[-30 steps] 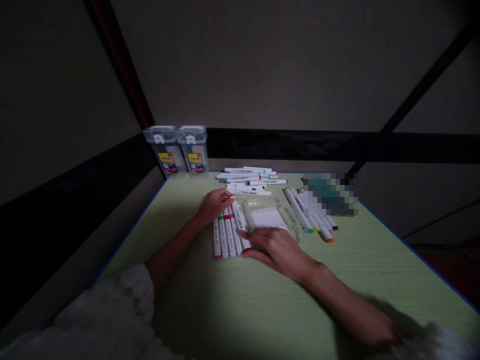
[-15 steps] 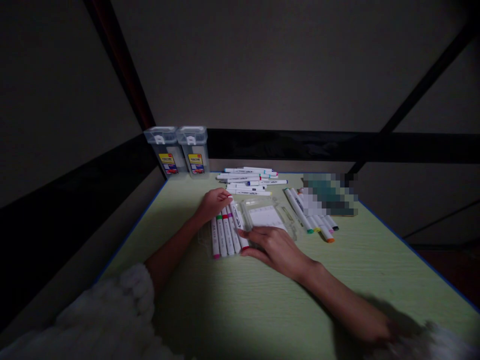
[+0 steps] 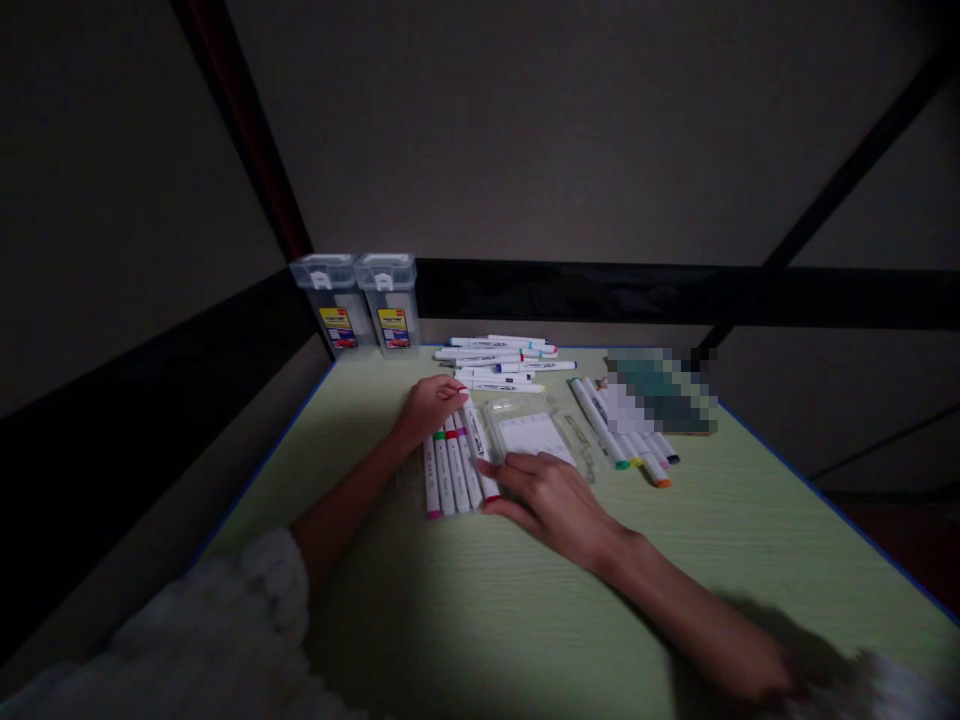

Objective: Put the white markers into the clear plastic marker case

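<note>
A white marker with a red end (image 3: 478, 440) lies slanted at the right side of a row of white markers (image 3: 448, 475). My left hand (image 3: 431, 408) is closed on its far end, fingers curled. At the near end, my right hand (image 3: 551, 500) pinches it by the red cap between thumb and fingers. The row rests in a clear plastic case (image 3: 409, 478), largely covered by the markers. Green, red and purple bands show on several of them. Just right of the row is a clear lid-like part (image 3: 510, 405) with a white card (image 3: 536, 437) in it.
Several loose markers (image 3: 495, 357) lie in a pile at the back. More markers (image 3: 600, 420) with coloured ends lie to the right, beside a pixelated green object (image 3: 667, 390). Two clear lidded boxes (image 3: 394, 310) stand at the back left corner of the green table (image 3: 540, 630).
Almost nothing differs. Both hands stay on the red-ended marker, and the whole view has shifted very slightly.
</note>
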Tool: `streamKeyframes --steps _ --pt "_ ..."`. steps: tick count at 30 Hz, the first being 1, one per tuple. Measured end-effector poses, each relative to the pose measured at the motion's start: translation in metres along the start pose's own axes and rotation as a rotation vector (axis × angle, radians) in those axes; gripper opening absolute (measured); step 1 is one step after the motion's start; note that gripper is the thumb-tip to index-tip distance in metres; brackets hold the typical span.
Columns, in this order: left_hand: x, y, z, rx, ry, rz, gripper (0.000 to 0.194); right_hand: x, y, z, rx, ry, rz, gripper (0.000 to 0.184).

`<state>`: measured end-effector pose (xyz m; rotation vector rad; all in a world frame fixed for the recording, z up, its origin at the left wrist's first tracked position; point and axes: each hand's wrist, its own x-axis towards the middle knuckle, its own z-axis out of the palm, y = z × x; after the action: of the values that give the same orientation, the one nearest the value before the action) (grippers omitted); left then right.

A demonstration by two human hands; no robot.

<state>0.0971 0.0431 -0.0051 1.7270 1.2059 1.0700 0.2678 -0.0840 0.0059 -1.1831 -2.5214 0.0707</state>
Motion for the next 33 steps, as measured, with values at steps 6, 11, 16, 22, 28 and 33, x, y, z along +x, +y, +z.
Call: streamKeyframes --steps 6,11,16,22,28,33 --pt "-0.002 0.008 0.001 -0.046 -0.007 0.027 0.013 0.0 -0.004 -0.002 -0.08 0.006 -0.043 0.042" --pt "-0.002 0.014 0.001 -0.07 0.018 0.039 0.014 0.0 -0.006 -0.004 -0.113 0.022 -0.054 0.041" --pt "-0.002 0.019 0.001 -0.118 0.057 0.039 0.017 0.001 -0.009 -0.007 -0.126 0.006 -0.045 0.042" --pt "-0.003 0.021 0.001 -0.157 0.101 0.039 0.016 0.001 -0.008 -0.011 -0.136 -0.027 -0.079 0.033" --pt "-0.005 0.022 0.002 -0.248 0.077 -0.009 0.017 0.0 -0.007 -0.015 -0.163 -0.046 -0.113 0.021" --pt "-0.008 0.024 0.002 -0.263 0.049 -0.009 0.018 0.0 -0.007 -0.013 -0.168 -0.049 -0.11 0.018"
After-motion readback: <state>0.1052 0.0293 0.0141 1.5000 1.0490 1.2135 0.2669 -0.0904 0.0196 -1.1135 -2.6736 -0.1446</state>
